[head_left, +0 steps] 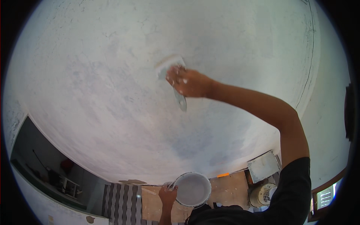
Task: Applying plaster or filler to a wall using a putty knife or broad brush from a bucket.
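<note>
My right hand [189, 82] is closed around a wide flat paintbrush [180, 102], its bristle end up against the wall [123, 86] and its handle pointing down. White paint spots the fingers. The wall is whitish, with bluish-grey and pinkish patches. Low in front of me, my left hand [168, 192] grips the rim of a round bucket [193, 188] at its left side. Pale grey-white liquid fills part of that bucket. The brush head is slightly blurred.
Brown sheeting [228, 191] covers the floor beneath the wall, beside a dark patterned floor strip [120, 198]. A paint-smeared square board [263, 166] and another bucket [260, 195] stand at lower right. An orange strip [223, 175] lies along the wall base. A doorway [48, 165] opens at left.
</note>
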`<action>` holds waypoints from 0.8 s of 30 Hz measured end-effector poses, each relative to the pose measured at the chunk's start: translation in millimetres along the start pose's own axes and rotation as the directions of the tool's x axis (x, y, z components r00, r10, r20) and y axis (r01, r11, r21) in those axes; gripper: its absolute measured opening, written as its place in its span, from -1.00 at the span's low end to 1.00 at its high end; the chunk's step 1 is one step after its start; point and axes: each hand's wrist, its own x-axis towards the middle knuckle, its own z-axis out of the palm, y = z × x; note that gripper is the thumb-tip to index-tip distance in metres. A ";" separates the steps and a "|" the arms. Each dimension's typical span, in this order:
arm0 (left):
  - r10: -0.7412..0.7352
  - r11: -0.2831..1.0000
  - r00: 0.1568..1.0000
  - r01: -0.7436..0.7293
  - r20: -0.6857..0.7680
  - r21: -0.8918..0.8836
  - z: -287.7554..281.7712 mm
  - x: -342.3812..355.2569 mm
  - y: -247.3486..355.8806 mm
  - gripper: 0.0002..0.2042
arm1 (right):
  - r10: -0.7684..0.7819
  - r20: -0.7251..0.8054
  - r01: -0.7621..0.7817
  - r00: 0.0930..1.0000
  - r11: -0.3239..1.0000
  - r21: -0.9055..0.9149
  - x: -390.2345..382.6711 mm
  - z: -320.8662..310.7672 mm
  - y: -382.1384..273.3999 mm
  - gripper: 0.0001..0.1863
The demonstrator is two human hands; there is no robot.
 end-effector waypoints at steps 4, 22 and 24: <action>-0.010 0.997 0.999 0.013 0.044 -0.077 -0.8 2.9 -6.0 -0.66 | -0.043 0.269 -0.058 0.962 0.931 0.359 0.8 -19.9 -29.2 -0.84; -0.021 0.993 1.000 0.020 -0.002 -0.117 25.4 -1.5 -24.8 -0.68 | 0.276 0.063 -0.278 0.959 0.960 0.019 149.7 -86.7 238.1 -0.70; -0.007 0.995 1.000 0.007 0.000 -0.101 31.6 -0.8 -28.0 -0.68 | 0.223 0.040 -0.221 0.974 0.974 -0.054 135.4 -80.5 233.8 -0.69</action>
